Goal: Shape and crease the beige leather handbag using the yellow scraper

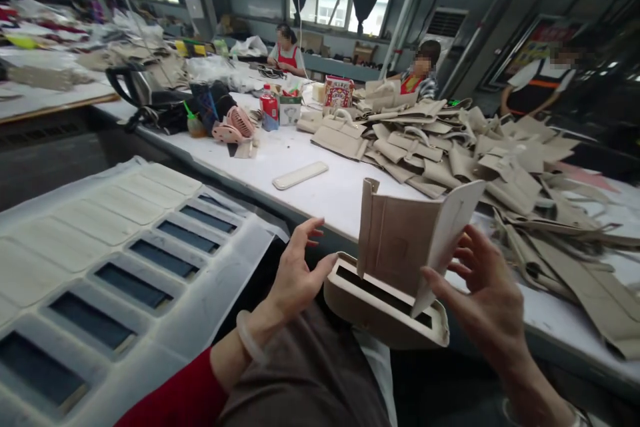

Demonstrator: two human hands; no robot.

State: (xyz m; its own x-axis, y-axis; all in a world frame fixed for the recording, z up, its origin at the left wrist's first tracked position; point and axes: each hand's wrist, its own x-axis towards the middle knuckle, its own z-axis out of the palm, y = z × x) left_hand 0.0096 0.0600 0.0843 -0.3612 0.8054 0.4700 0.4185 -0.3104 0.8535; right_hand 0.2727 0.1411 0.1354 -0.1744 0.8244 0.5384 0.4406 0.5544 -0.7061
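Note:
A beige bag piece [395, 260] stands over my lap, with an oblong base that has a dark slot and an upright folded panel rising from it. My left hand [297, 273] rests its thumb against the left end of the base, fingers apart and curled loosely. My right hand [483, 287] is at the right side, thumb and fingers spread around the panel's white-backed flap, supporting it. A pale bangle sits on my left wrist above a red sleeve.
A white plastic tray [120, 267] with several oblong slots lies at my left. The white worktable [325, 187] carries a big heap of beige bag pieces [475, 153], a flat oblong insert [300, 175], bottles and clutter. Three other people sit at the far side.

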